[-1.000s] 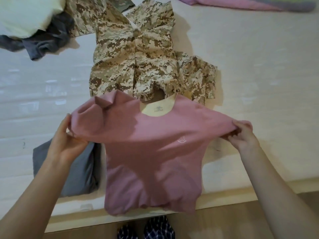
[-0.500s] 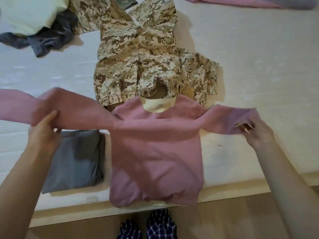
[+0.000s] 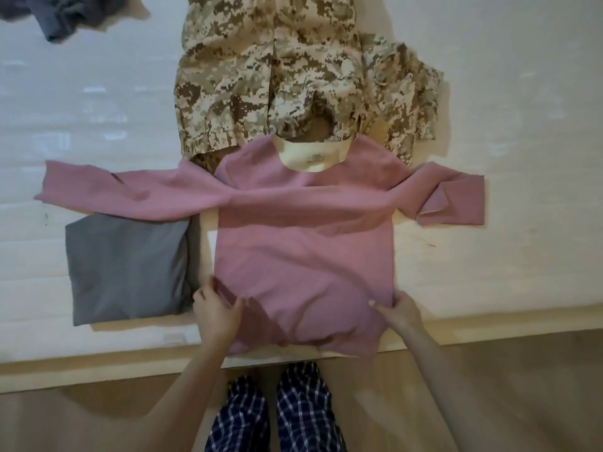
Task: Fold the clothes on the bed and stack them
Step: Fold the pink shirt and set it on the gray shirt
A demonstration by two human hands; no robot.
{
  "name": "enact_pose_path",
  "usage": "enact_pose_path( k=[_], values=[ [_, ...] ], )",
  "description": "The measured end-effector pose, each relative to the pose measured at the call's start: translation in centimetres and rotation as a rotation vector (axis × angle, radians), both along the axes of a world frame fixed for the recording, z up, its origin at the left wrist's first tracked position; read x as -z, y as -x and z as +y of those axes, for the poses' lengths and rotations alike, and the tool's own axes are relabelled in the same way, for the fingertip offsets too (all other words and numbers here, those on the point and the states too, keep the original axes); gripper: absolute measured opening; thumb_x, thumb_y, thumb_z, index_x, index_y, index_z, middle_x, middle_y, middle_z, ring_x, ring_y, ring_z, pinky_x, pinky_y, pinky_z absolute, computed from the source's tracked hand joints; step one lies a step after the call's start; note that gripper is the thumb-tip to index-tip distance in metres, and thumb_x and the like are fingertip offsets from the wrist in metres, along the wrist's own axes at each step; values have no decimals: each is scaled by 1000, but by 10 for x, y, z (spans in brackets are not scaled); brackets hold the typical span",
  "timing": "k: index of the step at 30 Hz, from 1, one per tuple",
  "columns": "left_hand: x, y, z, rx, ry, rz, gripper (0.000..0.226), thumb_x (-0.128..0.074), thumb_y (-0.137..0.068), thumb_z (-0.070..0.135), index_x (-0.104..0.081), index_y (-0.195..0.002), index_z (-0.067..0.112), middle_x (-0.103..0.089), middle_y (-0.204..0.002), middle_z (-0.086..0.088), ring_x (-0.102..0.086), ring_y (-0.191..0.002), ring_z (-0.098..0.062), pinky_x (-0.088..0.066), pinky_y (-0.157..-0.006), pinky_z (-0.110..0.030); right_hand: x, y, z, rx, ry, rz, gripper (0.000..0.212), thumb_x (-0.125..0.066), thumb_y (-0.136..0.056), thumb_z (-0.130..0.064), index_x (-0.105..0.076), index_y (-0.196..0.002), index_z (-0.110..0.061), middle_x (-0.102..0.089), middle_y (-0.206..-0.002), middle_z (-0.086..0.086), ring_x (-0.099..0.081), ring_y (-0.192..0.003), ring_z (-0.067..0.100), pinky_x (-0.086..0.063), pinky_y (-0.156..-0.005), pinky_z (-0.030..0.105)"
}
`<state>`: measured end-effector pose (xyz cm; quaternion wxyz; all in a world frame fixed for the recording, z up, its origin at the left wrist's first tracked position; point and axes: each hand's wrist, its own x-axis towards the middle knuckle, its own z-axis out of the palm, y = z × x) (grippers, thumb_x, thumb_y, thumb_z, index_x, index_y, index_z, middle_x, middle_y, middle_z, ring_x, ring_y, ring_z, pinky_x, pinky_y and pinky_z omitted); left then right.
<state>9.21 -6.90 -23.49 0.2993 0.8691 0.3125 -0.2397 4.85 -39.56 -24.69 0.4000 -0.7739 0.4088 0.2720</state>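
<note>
Pink long-sleeve shirt (image 3: 303, 249) lies flat on the bed (image 3: 505, 93), neck opening away from the person, hem at the near bed edge and slightly over it. Both sleeves are spread sideways. The left sleeve lies across the top edge of the folded grey garment (image 3: 127, 269); the right sleeve's cuff end is turned back on itself.

Left hand (image 3: 217, 311) is at the lower-left side of the shirt, fingers curled, pinching a fold of pink fabric. Right hand (image 3: 399, 309) is at the lower-right side, thumb on top of the fabric, gripping the edge; its other fingers are mostly hidden. Fabric between the hands is rumpled.

Folded grey garment sits just left of the shirt body, touching it. Camouflage jacket (image 3: 270, 76) lies spread out beyond the shirt; the shirt's collar overlaps its near edge. Crumpled dark grey garment (image 3: 62, 14) is at far left, well apart. Plaid trouser legs (image 3: 270, 415) show below, over wood floor (image 3: 81, 419).
</note>
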Motion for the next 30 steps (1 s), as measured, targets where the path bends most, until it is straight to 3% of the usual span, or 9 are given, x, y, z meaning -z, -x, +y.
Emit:
enact_pose_path(
  k=[3,6,9,13,17,23,25,27,30],
  values=[
    [1,0,-1,-17,33,26,40,-70,-84,26,-56,-111,0,-61,-110,-21,-57,-100,-35,-42,-78,-34,-2,12,0,-31,-155,-54,24,-70,-83,-14,-64,-106,-10,-68,-102,8,-60,-88,15,-45,-71,20],
    [2,6,14,200,10,172,23,-56,-93,28,-60,-84,7,-67,-85,-17,-63,-85,-34,-38,-64,-31,-4,30,-2,18,-149,-58,28,-68,-85,-13,-64,-111,-5,-67,-101,6,-60,-88,16,-47,-68,21],
    [-6,14,27,314,-39,302,20,-55,-93,23,-65,-96,6,-68,-98,-19,-63,-93,-34,-45,-73,-34,-8,38,0,-34,10,-9,26,-68,-83,-5,-63,-107,5,-68,-98,16,-59,-86,19,-41,-66,26],
    [-34,-21,19,280,-76,-61,23,-62,-87,17,-59,-106,4,-60,-107,-17,-58,-98,-36,-47,-80,-42,-31,-20,1,-107,297,-230,30,-67,-81,-4,-57,-108,6,-61,-102,26,-58,-98,38,-43,-81,37],
    [-62,-117,1,548,-154,-463,21,-62,-84,7,-56,-100,-4,-56,-101,-23,-52,-96,-40,-42,-79,-49,-56,-130,-6,-279,424,-501,40,-64,-83,-5,-51,-119,6,-53,-117,28,-50,-111,42,-38,-93,45],
    [-69,-241,-35,744,-146,-459,49,-54,-93,18,-38,-139,12,-48,-138,-10,-49,-120,-29,-42,-97,-42,-67,-256,-9,-546,366,-560,58,-60,-86,-13,-38,-140,-7,-43,-140,15,-41,-129,30,-32,-106,35],
    [-65,-258,-45,728,-33,-322,60,-61,-89,12,-33,-142,13,-50,-137,-8,-55,-111,-24,-47,-86,-34,-62,-270,-9,-521,317,-526,59,-65,-84,-14,-42,-138,-8,-50,-132,15,-48,-121,28,-37,-102,33],
    [-63,-266,-49,681,76,-178,61,-66,-86,11,-36,-139,13,-57,-123,-7,-57,-100,-21,-45,-79,-29,-60,-273,-10,-473,234,-466,51,-69,-82,-12,-50,-129,-8,-61,-103,11,-58,-92,20,-42,-81,27],
    [-66,-268,-45,672,50,-153,27,-67,-86,18,-60,-110,9,-61,-95,-6,-54,-86,-22,-44,-73,-28,-63,-266,-14,-503,233,-450,15,-68,-82,-8,-65,-96,-6,-62,-73,6,-57,-56,3,-41,-65,26]
  ],
)
